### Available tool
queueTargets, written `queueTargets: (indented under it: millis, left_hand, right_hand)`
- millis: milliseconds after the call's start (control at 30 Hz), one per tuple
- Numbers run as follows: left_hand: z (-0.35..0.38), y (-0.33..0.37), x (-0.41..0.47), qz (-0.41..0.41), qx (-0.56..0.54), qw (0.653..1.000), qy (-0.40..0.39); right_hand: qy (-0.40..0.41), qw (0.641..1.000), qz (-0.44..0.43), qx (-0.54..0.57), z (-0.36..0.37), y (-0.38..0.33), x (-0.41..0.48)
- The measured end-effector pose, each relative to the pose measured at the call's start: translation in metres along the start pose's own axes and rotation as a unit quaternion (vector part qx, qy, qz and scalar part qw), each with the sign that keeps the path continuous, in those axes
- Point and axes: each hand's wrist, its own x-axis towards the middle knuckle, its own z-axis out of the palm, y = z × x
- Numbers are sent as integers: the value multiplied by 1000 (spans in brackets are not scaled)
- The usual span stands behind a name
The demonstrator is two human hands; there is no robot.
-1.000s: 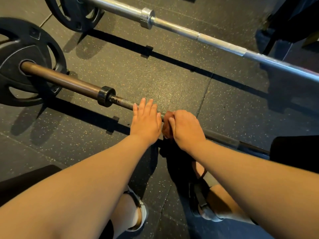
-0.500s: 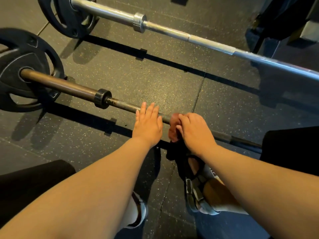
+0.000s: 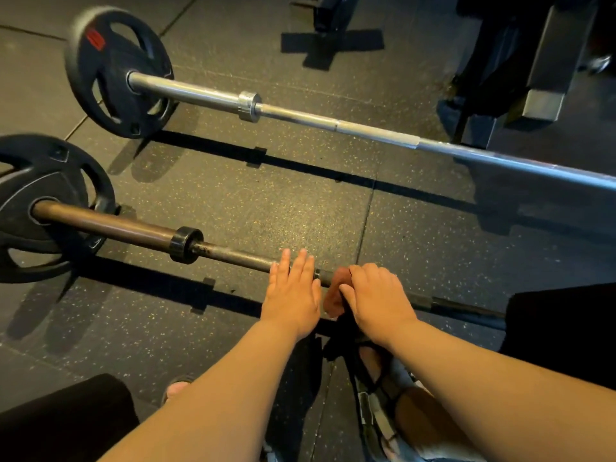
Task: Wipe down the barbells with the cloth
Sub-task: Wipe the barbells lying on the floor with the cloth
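While the reddish-brown cloth (image 3: 333, 296) is wrapped over the shaft of the near, dark barbell (image 3: 233, 256), just below the middle of the view, it is gripped there by the right hand (image 3: 378, 296), whose fingers are curled round cloth and bar together. The left hand (image 3: 293, 291) is laid flat on the same shaft just beside it, toward 9 o'clock, with fingers straight and nothing held. The task is judged to be partly done at most: only a short stretch of this bar is covered by the cloth, and which parts have been cleaned cannot be told, though rust-like specks are seen by the collar (image 3: 186, 245). The sleeve up to the black plate (image 3: 50, 208) and the length running toward 4 o'clock, cut off by a dark-clothed knee (image 3: 566, 328), are presumably left. The silver barbell (image 3: 333, 123), lying well apart toward 12 o'clock, is untouched. Both are carried by the speckled rubber floor (image 3: 266, 195), and a rack base (image 3: 540, 95) is seen at 2 o'clock. Any wipe toward 9 o'clock would be blocked by the flat left hand.
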Motion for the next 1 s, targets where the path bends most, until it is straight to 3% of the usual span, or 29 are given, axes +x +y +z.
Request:
queueTargets:
  millis: [100,167,367,500,567,700,733,833,1000]
  left_hand:
    - [0,3,2,1,-4,1000,-5]
    - [-2,4,3,-1,-17,1000,-13]
    - [-3,6,2,-4,-24,1000,-6]
    - [1,7,-1,-12,-27,1000,-5]
    - [1,9,0,-20,-31,999,-4]
    - [-1,13,3,-24,-26,999,-14]
    - [-2,14,4,-24,-25,999,-17]
    - [-3,19,3,-17,-17,999,-25]
    - [-1,28,-1,-13,-24,999,-27]
  right_hand:
    - [-83,990,89,69,-28,-15,23]
    - [-143,983,96,70,-48,-24,34]
    - [67,991,35,107,8,-19,-13]
    - [113,985,-3,130,20,12,-28]
    - [78,988,38,125,8,11,-18]
    - [-75,973,147,161,-29,4,25]
    - [-74,978,132,145,-30,3,26]
    - [36,992,39,110,-6,-6,0]
    - [75,994,-36,67,12,13,-17]
